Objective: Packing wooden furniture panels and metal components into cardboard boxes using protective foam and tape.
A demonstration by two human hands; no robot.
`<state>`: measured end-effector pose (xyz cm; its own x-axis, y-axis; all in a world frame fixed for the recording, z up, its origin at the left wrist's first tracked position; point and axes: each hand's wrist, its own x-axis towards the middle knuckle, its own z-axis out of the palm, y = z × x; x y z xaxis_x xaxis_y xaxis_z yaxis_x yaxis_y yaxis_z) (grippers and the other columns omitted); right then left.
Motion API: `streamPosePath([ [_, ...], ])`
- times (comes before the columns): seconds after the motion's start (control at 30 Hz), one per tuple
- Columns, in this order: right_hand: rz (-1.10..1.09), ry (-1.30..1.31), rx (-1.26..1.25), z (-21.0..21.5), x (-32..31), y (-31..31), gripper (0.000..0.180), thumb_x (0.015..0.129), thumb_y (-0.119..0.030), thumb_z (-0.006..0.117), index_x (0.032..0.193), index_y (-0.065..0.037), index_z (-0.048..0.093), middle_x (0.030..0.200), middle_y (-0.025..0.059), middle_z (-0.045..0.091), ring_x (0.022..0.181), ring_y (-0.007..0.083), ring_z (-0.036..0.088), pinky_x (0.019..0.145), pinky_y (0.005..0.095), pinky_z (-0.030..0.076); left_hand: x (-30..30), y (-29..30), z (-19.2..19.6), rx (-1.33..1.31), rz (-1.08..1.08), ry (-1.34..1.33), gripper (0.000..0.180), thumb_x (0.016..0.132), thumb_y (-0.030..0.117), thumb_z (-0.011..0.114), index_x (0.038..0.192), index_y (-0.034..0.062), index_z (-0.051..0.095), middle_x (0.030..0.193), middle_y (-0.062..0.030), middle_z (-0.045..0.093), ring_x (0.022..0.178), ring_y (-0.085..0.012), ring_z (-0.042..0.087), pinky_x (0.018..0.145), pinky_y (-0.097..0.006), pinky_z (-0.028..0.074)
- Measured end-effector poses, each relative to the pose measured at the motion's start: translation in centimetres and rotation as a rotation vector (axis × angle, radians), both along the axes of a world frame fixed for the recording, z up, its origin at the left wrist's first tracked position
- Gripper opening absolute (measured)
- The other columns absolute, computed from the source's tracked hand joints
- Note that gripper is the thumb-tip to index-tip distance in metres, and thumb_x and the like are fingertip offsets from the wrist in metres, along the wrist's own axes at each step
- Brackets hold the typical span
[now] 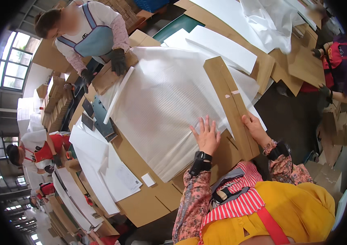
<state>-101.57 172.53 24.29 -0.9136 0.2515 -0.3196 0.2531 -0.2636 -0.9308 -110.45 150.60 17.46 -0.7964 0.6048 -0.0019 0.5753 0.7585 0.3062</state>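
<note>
A long, narrow brown cardboard box (232, 110) lies slantwise at the right edge of the work surface, with small red-and-white stickers across its seam. My right hand (256, 127) grips the box's right side near its close end; part of the fingers is hidden behind it. Left of the box, my left hand (207, 136) rests with fingers spread on a wide, translucent white sheet of packing foam (157, 102). Under the foam sheet lies flat brown cardboard (145, 204). A small white card (148, 179) sits beside the sheet's near edge.
Across the table a co-worker in a blue apron (94, 38) handles a brown cardboard piece (108, 79) with gloved hands. Long white panels (222, 49) lie at the far right; white sheets (96, 159) lie left. Another person (338, 69) works at right.
</note>
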Motion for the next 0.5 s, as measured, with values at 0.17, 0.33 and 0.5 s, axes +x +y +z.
streamPosePath([
  [0.17, 0.057, -0.044, 0.158, -1.7, -1.2, 2.4, 0.056, 0.105, -0.04, 0.058, 0.144, 0.0, 0.051, 0.128, 0.005, 0.064, 0.112, 0.012, 0.057, 0.097, 0.0286, 0.047, 1.3, -0.7, 4.3, 0.347, 0.04, -0.068, 0.039, 0.094, 0.028, 0.066, 0.131, 0.0146, 0.062, 0.16, -0.0112, 0.039, 0.149, -0.0314, 0.035, 0.12, -0.065, 0.013],
  [0.33, 0.28, -0.017, 0.066, -0.6, -1.8, -2.6, 0.063, 0.104, -0.043, 0.059, 0.148, 0.0, 0.047, 0.133, 0.0069, 0.061, 0.116, 0.0134, 0.057, 0.1, 0.0294, 0.047, 5.0, -13.0, 5.4, 0.526, 0.532, -0.001, 0.036, 0.09, 0.018, 0.068, 0.124, 0.0088, 0.062, 0.14, -0.0138, 0.056, 0.134, -0.0359, 0.049, 0.112, -0.053, 0.034],
  [0.5, 0.67, -0.048, -0.078, 1.3, -3.5, -15.3, 0.063, 0.104, -0.034, 0.06, 0.153, 0.0, 0.041, 0.138, 0.0079, 0.059, 0.123, 0.0137, 0.053, 0.105, 0.0308, 0.044, 10.5, -30.8, -1.5, 0.365, 1.034, 0.103, 0.044, 0.084, 0.018, 0.073, 0.125, 0.0055, 0.062, 0.137, -0.0206, 0.054, 0.127, -0.0386, 0.052, 0.104, -0.049, 0.043],
])
